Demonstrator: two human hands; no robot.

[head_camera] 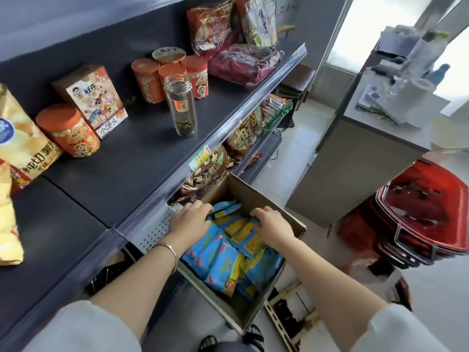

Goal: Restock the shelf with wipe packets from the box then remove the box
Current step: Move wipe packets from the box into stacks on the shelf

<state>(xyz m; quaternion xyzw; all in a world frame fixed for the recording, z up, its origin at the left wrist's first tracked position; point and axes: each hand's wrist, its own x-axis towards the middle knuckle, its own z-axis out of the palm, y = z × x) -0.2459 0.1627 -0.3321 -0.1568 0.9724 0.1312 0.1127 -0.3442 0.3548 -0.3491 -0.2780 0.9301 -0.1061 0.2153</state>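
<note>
We see a dark shelf [132,158] carrying snack jars. Below its edge, an open cardboard box [297,226] holds blue-and-yellow wipe packets [228,260]. Our left hand [189,219] and right hand [272,224] both clench packets inside.

Both forearms bare, reaching forward and down, pale sleeves pushed up near the elbows. Left hand [189,219] palm down, fingers curled, thin bangle on the wrist. Right hand [272,226] palm down, fingers bent and spread. The 2 hands are near each other, not touching.
</note>
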